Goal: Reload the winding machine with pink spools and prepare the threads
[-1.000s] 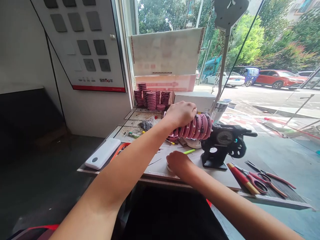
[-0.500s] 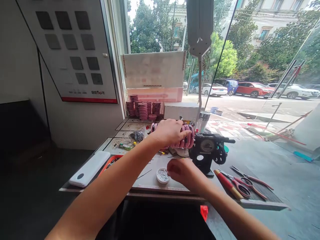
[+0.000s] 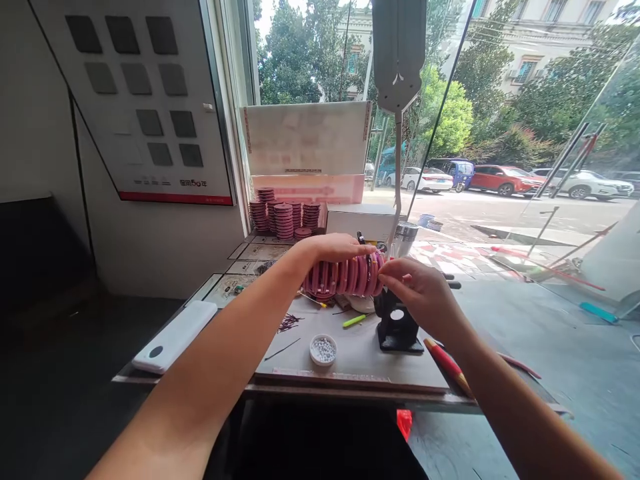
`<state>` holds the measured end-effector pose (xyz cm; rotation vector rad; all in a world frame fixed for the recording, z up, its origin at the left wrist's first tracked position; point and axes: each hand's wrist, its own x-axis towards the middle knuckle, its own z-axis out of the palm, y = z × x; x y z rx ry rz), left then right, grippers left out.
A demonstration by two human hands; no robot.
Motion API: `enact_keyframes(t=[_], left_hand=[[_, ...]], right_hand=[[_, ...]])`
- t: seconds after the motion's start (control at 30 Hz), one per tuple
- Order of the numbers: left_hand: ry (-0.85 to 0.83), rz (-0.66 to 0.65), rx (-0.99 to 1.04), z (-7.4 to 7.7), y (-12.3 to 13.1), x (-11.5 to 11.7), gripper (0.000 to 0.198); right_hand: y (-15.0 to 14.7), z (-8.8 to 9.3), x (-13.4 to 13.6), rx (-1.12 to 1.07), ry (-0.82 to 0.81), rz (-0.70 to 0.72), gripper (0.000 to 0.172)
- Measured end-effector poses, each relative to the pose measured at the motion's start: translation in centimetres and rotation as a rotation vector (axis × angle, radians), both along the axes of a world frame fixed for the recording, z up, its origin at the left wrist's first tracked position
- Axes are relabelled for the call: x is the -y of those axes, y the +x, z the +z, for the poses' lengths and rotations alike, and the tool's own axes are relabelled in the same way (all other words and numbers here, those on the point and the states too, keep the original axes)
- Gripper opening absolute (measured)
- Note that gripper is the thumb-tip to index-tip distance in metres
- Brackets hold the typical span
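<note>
A row of pink spools [image 3: 345,277] is threaded sideways on the black winding machine [image 3: 397,323] at the middle of the table. My left hand [image 3: 333,248] lies over the top of the row, fingers pressed along it. My right hand [image 3: 417,290] is at the row's right end, fingertips pinched together on something too small to make out. A small white dish of white beads [image 3: 323,349] sits on the table in front of the spools.
Stacks of pink spools [image 3: 283,219] and white boxes [image 3: 360,220] stand at the back by the window. A white power bank [image 3: 174,337] lies at the left edge, a green marker [image 3: 354,321] near the machine, red-handled tools [image 3: 447,367] at right. A lamp [image 3: 399,47] hangs overhead.
My right hand has risen from the bead dish to the right end of the spool row. My left hand shifted slightly on the spools. The view has tilted up.
</note>
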<state>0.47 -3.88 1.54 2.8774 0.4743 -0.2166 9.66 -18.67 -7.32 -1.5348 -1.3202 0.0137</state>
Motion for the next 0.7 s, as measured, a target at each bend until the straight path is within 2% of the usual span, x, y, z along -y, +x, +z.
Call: enact_keyframes(t=[0.17, 0.23, 0.4, 0.53, 0.7], left_hand=[[-0.053, 0.01, -0.02, 0.0, 0.1, -0.1, 0.068], [-0.089, 0.016, -0.023, 0.0, 0.1, -0.2, 0.07], [-0.157, 0.063, -0.03, -0.1, 0.5, -0.6, 0.071], [-0.179, 0.068, -0.023, -0.3, 0.7, -0.8, 0.071], [-0.185, 0.075, -0.01, -0.5, 0.8, -0.9, 0.07]], right_hand=[[0.0, 0.6, 0.2, 0.112, -0.047, 0.0, 0.017], [0.1, 1.0, 0.2, 0.068, -0.056, 0.028, 0.018], [-0.1, 1.7, 0.5, -0.2, -0.069, 0.155, 0.024], [-0.3, 1.8, 0.5, -0.215, -0.112, 0.152, 0.025], [-0.2, 1.4, 0.0, -0.132, -0.121, 0.113, 0.024]])
